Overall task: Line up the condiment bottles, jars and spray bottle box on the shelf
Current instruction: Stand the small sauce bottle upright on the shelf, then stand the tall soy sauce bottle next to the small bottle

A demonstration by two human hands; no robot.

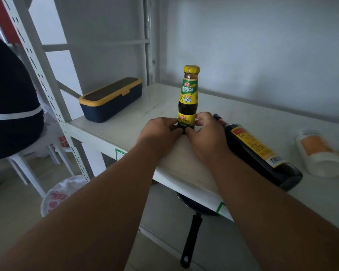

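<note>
View from my head, looking down at a white metal shelf (125, 130) set against a pale wall (262, 55). My left hand (160, 132) and right hand (205, 133) both grip the base of a sauce bottle (188, 94) with a yellow cap, fingers curled round it from either side; the bottle stands upright on the shelf board, roughly midway between its near and far edges. To the right of my right hand, a dark soy sauce bottle (256, 151) lies on its side, its neck pointing to the far left and its base near the front edge. Farther right, a white jar (319, 153) with an orange label also lies on its side. At the far left of the board rests a navy box (111, 99) with a yellow-rimmed lid. The perforated shelf upright (47, 90) rises at the left. Below the board, a black frying pan (192, 227) shows its handle toward me. On the floor at the left stand a white plastic bag (57, 194) with red print and a white stool (27, 159), on which a person in dark clothing (10, 106) sits.
</note>
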